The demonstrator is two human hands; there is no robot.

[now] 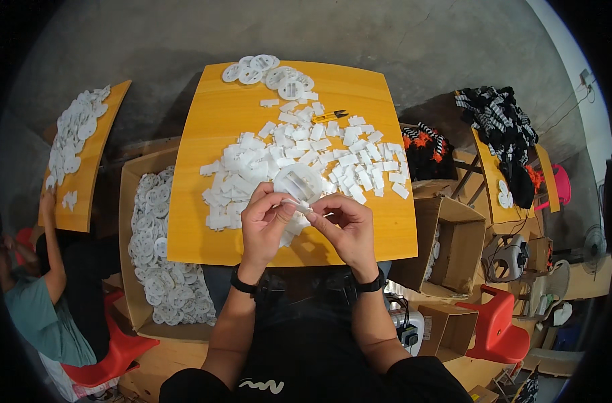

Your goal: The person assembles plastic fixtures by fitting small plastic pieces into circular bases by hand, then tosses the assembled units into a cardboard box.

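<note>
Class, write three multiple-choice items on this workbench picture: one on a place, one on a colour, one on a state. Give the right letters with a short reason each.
1. Where do the snips lie?
A. on the table's far part, beside the heap of white pieces
B. in the box of discs
C. on the red chair

2. What colour is the tabletop?
A. grey
B. yellow-orange
C. blue

3. What are the two hands doing?
A. resting flat on the table
B. together holding a white disc
C. holding the snips

Key: 1 A, the snips sit by the heap. 2 B, its bare surface is yellow-orange. 3 B, the left hand and right hand pinch the disc above the table.
</note>
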